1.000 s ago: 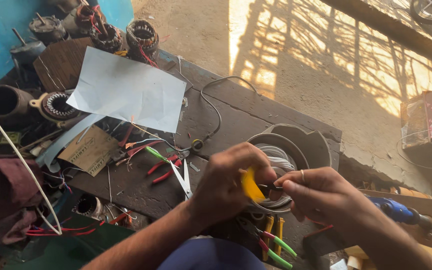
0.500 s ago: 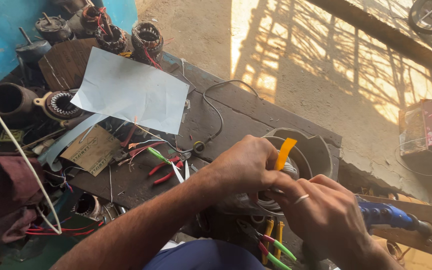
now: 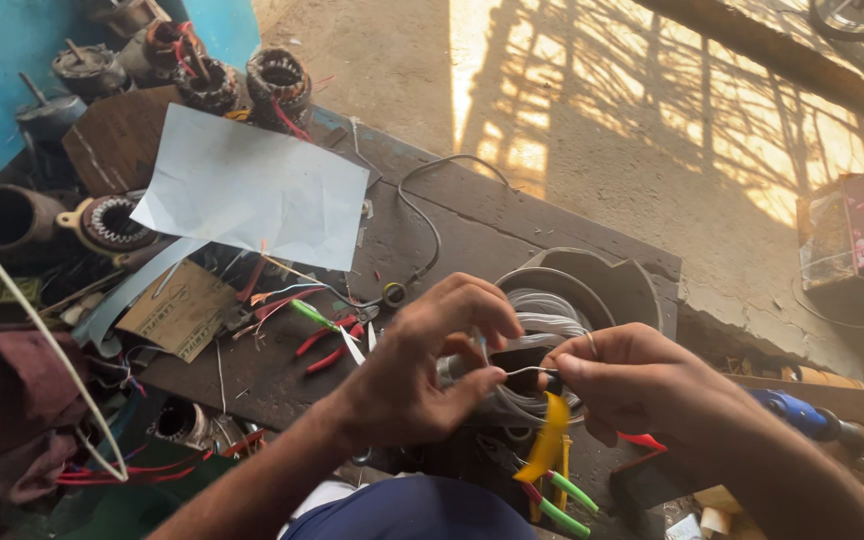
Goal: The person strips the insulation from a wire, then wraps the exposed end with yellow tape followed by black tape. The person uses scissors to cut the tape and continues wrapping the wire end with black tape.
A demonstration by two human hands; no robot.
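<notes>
Motor windings (image 3: 542, 315), pale and looped inside a round grey housing (image 3: 632, 285), sit at the near edge of the dark worktop (image 3: 472, 235), directly under both hands. A thin pale wire (image 3: 524, 371) is stretched between the hands above the coil, so the step in hand is judged to be the handling of a single lead drawn out of the windings.

The left hand (image 3: 427, 375) is curled over the near side of the housing, palm down, its fingers (image 3: 477, 385) pinched shut on one end of the wire, the forearm reaching in from the lower left. The right hand (image 3: 632, 385) comes in from the lower right, wrist bent inward, its thumb and forefinger closed on the other end of the wire; a ring is worn on one finger. A yellow sleeve or handle (image 3: 550, 440) hangs below this hand, but whether it is gripped or only dangles cannot be told.

The next move is judged to call for a steady pinch from both hands and a small, careful pull, since the wire is fine and the coil beneath is easily disturbed.

To the left lie red-handled pliers (image 3: 327, 345), a sheet of white paper (image 3: 252, 190) and a scrap of cardboard (image 3: 177, 310). Other wound motor cores (image 3: 277, 85) stand at the far corner.
</notes>
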